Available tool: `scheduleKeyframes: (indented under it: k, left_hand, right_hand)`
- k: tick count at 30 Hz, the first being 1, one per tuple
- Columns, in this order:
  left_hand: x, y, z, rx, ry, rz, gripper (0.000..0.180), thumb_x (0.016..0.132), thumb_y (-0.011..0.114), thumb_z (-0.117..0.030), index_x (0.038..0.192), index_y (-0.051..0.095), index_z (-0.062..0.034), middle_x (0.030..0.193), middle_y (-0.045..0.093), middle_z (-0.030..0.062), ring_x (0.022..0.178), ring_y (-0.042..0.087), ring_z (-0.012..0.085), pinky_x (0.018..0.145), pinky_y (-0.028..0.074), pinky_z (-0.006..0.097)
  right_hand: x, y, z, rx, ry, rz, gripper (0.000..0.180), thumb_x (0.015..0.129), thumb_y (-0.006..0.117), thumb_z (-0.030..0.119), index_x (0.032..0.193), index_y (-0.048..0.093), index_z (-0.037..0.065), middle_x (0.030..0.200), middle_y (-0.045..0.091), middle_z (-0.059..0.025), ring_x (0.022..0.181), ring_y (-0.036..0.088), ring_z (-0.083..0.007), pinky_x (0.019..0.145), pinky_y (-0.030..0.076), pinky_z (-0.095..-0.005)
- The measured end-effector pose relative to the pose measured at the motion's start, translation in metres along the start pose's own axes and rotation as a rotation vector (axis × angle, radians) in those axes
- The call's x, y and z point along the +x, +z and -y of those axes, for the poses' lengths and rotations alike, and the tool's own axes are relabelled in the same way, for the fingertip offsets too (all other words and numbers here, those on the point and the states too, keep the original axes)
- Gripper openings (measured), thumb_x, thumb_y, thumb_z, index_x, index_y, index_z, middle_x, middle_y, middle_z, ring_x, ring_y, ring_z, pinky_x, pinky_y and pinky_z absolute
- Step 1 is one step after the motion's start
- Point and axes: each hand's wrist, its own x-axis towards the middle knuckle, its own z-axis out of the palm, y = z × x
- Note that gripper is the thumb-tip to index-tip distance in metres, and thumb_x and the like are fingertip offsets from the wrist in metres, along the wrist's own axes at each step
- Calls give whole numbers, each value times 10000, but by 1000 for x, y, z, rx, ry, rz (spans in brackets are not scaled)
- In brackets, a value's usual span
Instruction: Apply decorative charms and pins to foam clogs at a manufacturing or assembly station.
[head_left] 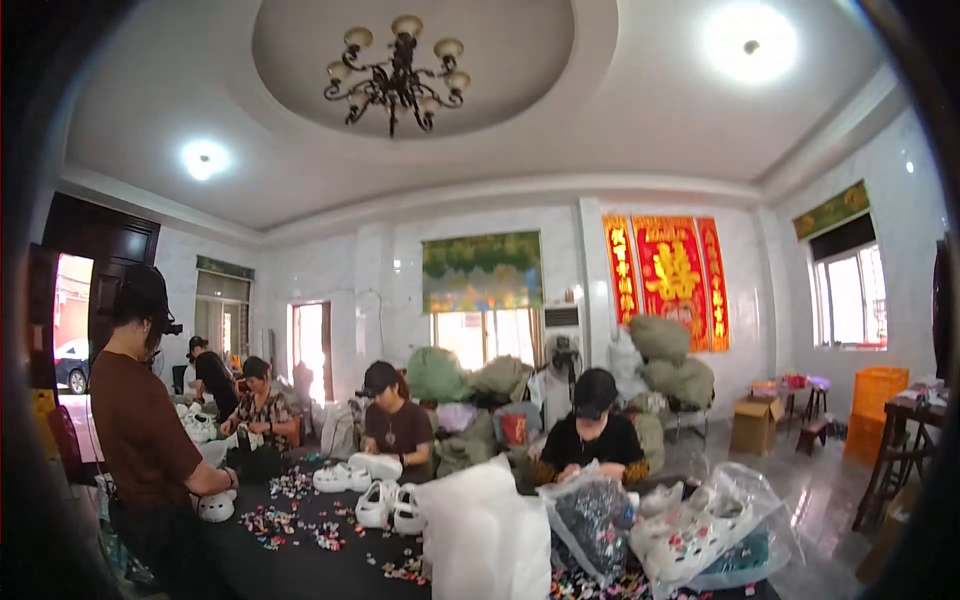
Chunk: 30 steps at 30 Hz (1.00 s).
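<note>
Neither of my hands shows in the head view. Nearest in front is a large white sheet or bag of soft packing material (485,535), standing up from the dark table (300,565). To its left on the table are white clogs (375,504) with holes in them. Small colourful shoe charms (268,524) lie scattered in heaps around them. Right of the white material stands a clear plastic bag (590,525) with dark contents. Beside it, another clear bag (700,535) holds white pieces dotted with colour, which I cannot make out fully.
A person in a brown shirt (150,420) stands at the left, hands at a white clog (217,506). Several others work around the table, one in black (592,440) across from me. Stuffed green sacks (660,340) pile behind. A cardboard box (756,425) and orange crates (877,410) stand right.
</note>
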Motion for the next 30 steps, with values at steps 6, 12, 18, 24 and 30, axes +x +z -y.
scheduleKeyframes:
  k: [6,12,18,24,30]
  left_hand:
    - [-6,-3,26,-60,-11,15,291,936,635,-268,987,404,-99,942,324,56,801,312,189,818,325,331]
    - [3,-2,-17,46,-73,11,304,929,647,-280,1001,411,-102,958,336,56,844,326,196,866,326,325]
    - [12,6,-66,343,-250,-76,303,865,741,-201,911,488,-41,855,451,82,724,483,191,670,426,315]
    - [12,4,-55,412,-382,-47,379,815,774,-247,1060,549,-65,1013,511,103,874,549,243,782,461,411]
    - [14,-5,-55,315,-480,-13,294,802,768,-143,954,563,3,1058,512,110,904,563,209,797,484,299]
  right_hand:
    - [2,0,8,-32,5,1,268,762,737,198,978,672,53,868,687,-178,809,657,-357,717,516,-432]
    - [14,20,-7,-238,49,-86,296,768,717,260,944,628,38,837,658,-196,830,631,-390,710,505,-480]
    - [14,10,-15,1,26,-123,265,816,728,293,815,665,36,697,663,-138,629,659,-266,592,513,-379]
    - [-15,-35,23,933,208,-139,141,833,732,34,772,605,20,782,629,-6,669,574,-77,594,480,-249]
    - [-44,-42,58,1127,215,-150,99,851,693,-5,836,599,25,1031,649,-80,846,608,-112,732,487,-239]
